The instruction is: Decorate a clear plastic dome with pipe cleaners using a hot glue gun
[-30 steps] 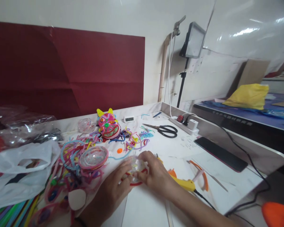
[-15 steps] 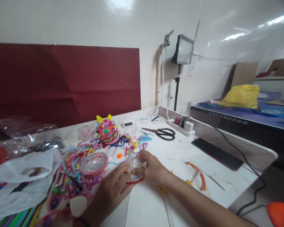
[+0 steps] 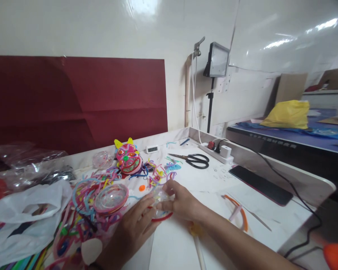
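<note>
Both my hands meet on a clear plastic half-dome (image 3: 161,200) with a red pipe-cleaner rim, lying on the white table (image 3: 202,180). My left hand (image 3: 135,225) cups it from the near left, fingers curled round its edge. My right hand (image 3: 178,200) pinches its far right side. A second clear dome with a pink rim (image 3: 111,195) rests left of them on a heap of coloured pipe cleaners (image 3: 84,210). A finished pink and yellow pipe-cleaner head (image 3: 128,157) stands further back.
Black scissors (image 3: 195,159), a power strip (image 3: 218,152), a small digital clock (image 3: 152,149) and a dark phone (image 3: 260,183) lie to the right. An orange pipe-cleaner arc (image 3: 238,212) lies near my right forearm. Plastic bags (image 3: 25,210) crowd the left. A lamp on a stand (image 3: 215,60) rises behind.
The view has shifted; the yellow glue gun by my right forearm is now almost hidden. My hands stay on the red-rimmed dome, fingers slightly shifted.
</note>
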Motion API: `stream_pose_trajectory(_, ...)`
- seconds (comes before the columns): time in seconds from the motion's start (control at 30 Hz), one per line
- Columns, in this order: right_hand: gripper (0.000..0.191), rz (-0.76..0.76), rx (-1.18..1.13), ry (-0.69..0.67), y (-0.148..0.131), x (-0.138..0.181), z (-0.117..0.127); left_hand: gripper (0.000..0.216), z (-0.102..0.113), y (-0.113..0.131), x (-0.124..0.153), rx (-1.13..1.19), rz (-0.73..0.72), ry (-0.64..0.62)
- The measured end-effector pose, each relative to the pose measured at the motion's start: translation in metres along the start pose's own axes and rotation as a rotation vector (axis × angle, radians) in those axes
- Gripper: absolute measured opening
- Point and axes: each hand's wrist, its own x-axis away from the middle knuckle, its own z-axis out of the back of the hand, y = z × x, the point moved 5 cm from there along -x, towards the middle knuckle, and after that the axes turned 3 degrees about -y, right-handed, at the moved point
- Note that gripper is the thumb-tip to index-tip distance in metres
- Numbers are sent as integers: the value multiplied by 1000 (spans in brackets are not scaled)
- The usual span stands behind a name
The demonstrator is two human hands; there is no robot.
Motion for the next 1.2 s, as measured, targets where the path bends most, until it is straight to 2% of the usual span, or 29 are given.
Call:
stream_pose_trajectory(0.13, 33, 26, -25, 22, 4, 4, 3, 23, -2, -3, 2, -5, 6, -13)
stream_pose_trajectory(0.23, 27, 265, 49, 85, -9, 19, 10, 25, -2, -5, 3, -8, 11, -14)
stream_pose_trajectory(0.3, 27, 459, 143, 120, -21, 34, 11, 26, -2, -4, 3, -6, 8, -14)
stream_pose_trajectory(0.37, 27, 575, 282, 143, -29, 47, 10, 26, -2, -4, 3, -2, 14, -12)
stream_pose_trajectory(0.53, 26, 731, 651, 155, -33, 59, -6, 28, -2, -3, 2, 3, 33, -9)
stream_pose_trajectory(0.63, 22, 825, 766, 228, -31, 58, -13, 30, -3, -2, 1, 4, 31, -13)
stream_pose_trajectory(0.73, 24, 879, 823, 270, -29, 56, -16, 30, -4, -3, 1, 7, 33, -29)
stream_pose_trajectory(0.9, 26, 890, 887, 252, -25, 55, -18, 27, -6, -2, 3, -13, 17, -38)
stream_pose_trajectory(1.03, 28, 923, 894, 276, -25, 55, -19, 28, -7, -2, 2, 6, 67, -53)
stream_pose_trajectory(1.2, 31, 979, 878, 338, -27, 57, -17, 24, -3, 0, 0, -69, 68, 12)
